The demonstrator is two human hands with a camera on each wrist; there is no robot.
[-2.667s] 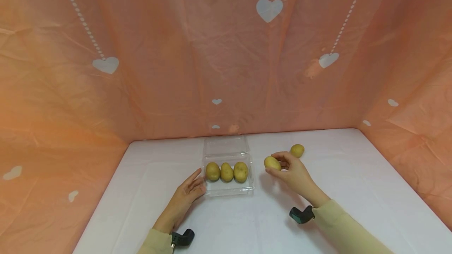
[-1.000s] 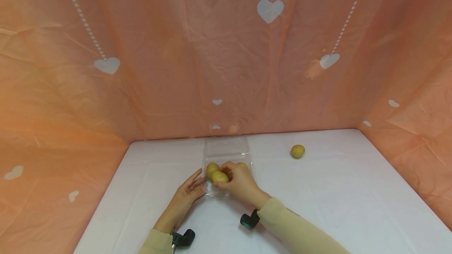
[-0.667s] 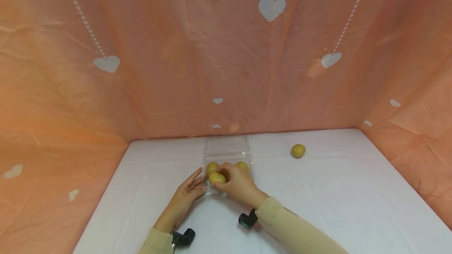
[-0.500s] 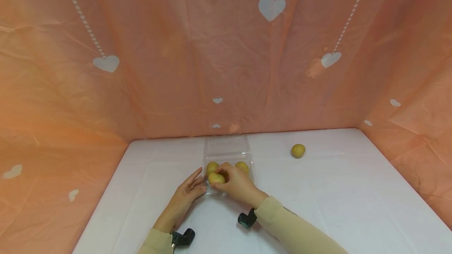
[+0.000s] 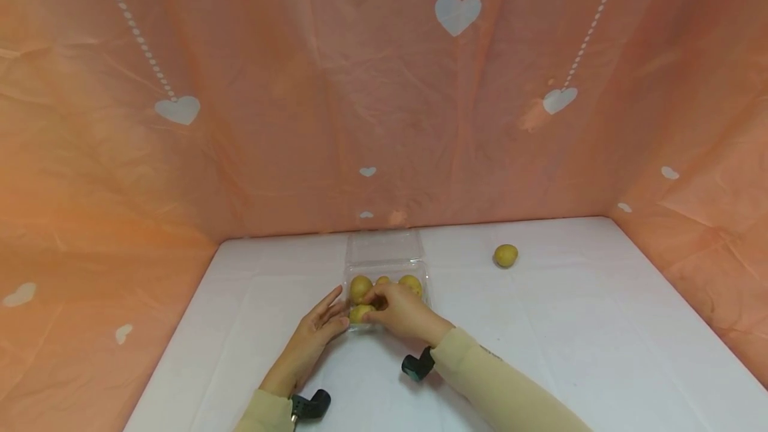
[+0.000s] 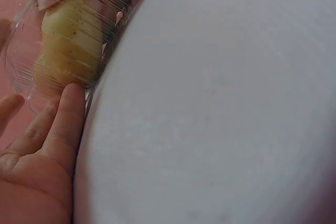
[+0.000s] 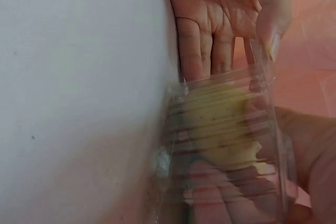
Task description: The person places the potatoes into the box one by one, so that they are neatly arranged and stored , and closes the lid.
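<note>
Left hand [image 5: 321, 325], fingers extended and gripping nothing, borders the clear container's [image 5: 399, 269] left wall; just right, in the front-left corner, the front potato [image 5: 360, 314] lies seemingly long-axis sideways, pinched by the right hand [image 5: 408, 312]; a lone potato [image 5: 506, 256] sits well right, nearer that hand.

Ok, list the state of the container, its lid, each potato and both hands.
Clear container: upright, holding potatoes.
Lid: open, folded back.
Back potatoes: three in a row inside, middle one partly hidden.
Front potato: low in the container's front left, held.
Loose potato: lying on the table, untouched.
Right hand: thumb and fingers round the front potato.
Left hand: fingers extended at the container's left side.
</note>
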